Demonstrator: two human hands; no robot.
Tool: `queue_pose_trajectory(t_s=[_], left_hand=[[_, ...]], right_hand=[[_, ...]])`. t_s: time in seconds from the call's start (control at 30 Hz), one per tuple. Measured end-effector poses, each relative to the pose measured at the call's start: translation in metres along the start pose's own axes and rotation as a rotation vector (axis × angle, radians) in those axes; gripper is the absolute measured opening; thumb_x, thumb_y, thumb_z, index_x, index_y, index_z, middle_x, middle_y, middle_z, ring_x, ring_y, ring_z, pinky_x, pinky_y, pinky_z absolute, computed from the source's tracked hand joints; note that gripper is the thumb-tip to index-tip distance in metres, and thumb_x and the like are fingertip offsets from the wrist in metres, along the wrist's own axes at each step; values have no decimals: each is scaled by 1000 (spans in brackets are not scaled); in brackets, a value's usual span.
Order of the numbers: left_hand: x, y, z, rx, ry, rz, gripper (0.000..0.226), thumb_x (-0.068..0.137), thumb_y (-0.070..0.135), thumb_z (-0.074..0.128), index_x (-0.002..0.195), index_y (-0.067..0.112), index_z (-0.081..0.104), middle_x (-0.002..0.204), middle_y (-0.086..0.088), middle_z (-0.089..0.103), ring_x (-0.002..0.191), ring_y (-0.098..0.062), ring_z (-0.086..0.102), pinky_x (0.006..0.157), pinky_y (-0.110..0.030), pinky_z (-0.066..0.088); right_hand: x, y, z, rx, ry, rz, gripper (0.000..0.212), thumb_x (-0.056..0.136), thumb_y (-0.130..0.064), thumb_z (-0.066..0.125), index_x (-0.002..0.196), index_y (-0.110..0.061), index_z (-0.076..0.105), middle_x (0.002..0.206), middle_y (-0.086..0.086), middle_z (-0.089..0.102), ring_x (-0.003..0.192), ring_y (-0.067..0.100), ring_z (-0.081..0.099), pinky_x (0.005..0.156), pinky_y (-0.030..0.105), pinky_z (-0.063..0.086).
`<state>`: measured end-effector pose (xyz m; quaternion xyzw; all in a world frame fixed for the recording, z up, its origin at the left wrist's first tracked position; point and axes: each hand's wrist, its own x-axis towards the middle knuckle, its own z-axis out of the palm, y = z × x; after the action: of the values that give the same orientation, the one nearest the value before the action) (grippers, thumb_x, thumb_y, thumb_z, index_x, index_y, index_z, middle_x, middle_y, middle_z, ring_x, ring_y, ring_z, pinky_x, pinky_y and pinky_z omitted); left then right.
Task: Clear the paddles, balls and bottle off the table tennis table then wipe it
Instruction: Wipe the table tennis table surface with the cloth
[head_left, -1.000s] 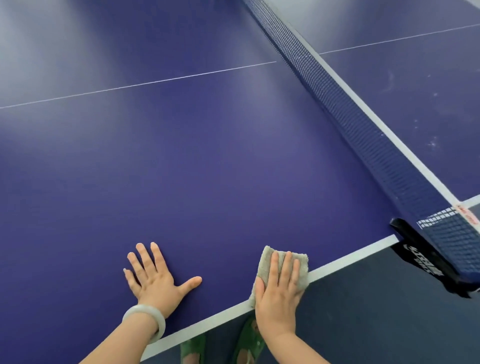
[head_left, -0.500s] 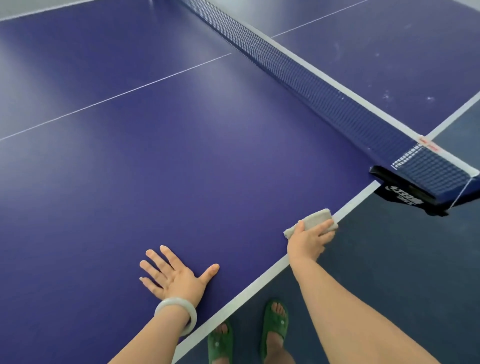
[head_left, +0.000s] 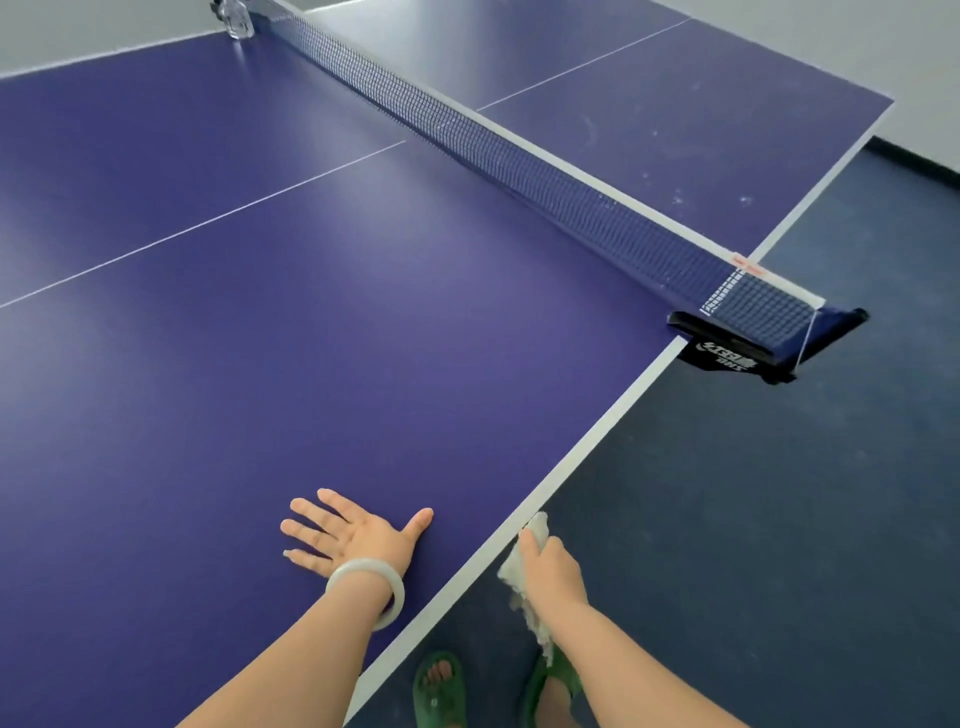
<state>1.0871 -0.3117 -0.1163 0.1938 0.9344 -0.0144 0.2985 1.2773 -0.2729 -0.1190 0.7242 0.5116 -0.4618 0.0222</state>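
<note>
Two hands are in view at the near side edge of the table tennis table (head_left: 311, 338). Left hand (head_left: 353, 535): palm down, fingers straight and spread, flat on the blue surface, grasping nothing. A pale bangle (head_left: 370, 584) sits on its wrist. Right hand (head_left: 551, 571): off the tabletop, just beside the white edge line, fingers curled round a pale cloth (head_left: 513, 569). The cloth's loose end hangs below the fist. Green sandals (head_left: 439, 686) stand on the dark floor (head_left: 779, 519). Further right, the net (head_left: 519, 156) ends at a black clamp (head_left: 737, 345).
</note>
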Motion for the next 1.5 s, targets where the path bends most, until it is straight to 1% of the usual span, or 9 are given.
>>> queue_pose_trajectory(t_s=[0.13,0.23,0.43,0.53,0.6,0.8,1.07,1.3,1.5], left_hand=[[-1,7,-13,50,-18,-20,136,68,83,58,152,2,-11,158,-26,-17,145,-49,-13,116,-62,3],[-9,12,-20,134,-29,43,120,78,73,59,153,2,-2,160,-25,-6,146,-49,-2,119,-56,13],[-67,60,-10,259,-56,440,64,92,58,52,140,18,38,151,-6,31,138,-28,31,108,-41,36],[-115,105,5,270,-88,582,54,94,55,51,134,19,44,135,-2,45,119,-24,49,97,-35,44],[-147,137,18,252,-136,671,52,95,52,51,132,17,46,132,-4,49,116,-25,53,97,-37,46],[-251,236,71,247,-224,862,52,96,49,50,137,16,45,137,-2,48,124,-24,50,104,-39,42],[-341,342,117,262,-216,996,51,94,49,52,135,19,48,134,1,53,120,-24,53,103,-39,43],[-356,430,140,341,-191,1027,48,95,48,51,132,18,51,127,-1,56,112,-25,57,96,-39,48],[-337,537,156,322,-221,1023,43,95,46,51,126,16,53,122,-2,58,106,-24,59,92,-37,49]], right_hand=[[-12,15,-27,-93,-13,-18,48,103,-47,31,122,-6,48,120,10,58,101,24,58,87,35,48],[-17,21,-53,-120,7,-43,45,104,-46,33,121,-6,47,119,9,59,105,25,59,88,37,49],[-16,41,-114,-133,48,-82,42,103,-45,36,117,-7,47,116,9,60,100,25,61,77,33,48],[-16,61,-157,-122,74,-101,40,103,-44,37,114,-7,47,114,8,60,99,24,61,78,34,48],[-17,82,-191,-111,92,-112,40,103,-44,38,113,-7,47,112,7,60,99,23,61,82,36,50],[-18,164,-315,-79,136,-120,38,102,-46,38,108,-10,46,110,4,59,97,22,62,85,38,51],[2,246,-449,-86,208,-163,35,101,-48,40,102,-13,45,101,2,59,85,19,61,67,31,46],[61,252,-521,-129,234,-179,34,101,-48,41,95,-14,42,93,-1,55,68,12,50,54,26,38],[144,229,-592,-224,225,-187,33,100,-48,42,94,-15,40,92,-2,53,75,14,50,62,28,39]])
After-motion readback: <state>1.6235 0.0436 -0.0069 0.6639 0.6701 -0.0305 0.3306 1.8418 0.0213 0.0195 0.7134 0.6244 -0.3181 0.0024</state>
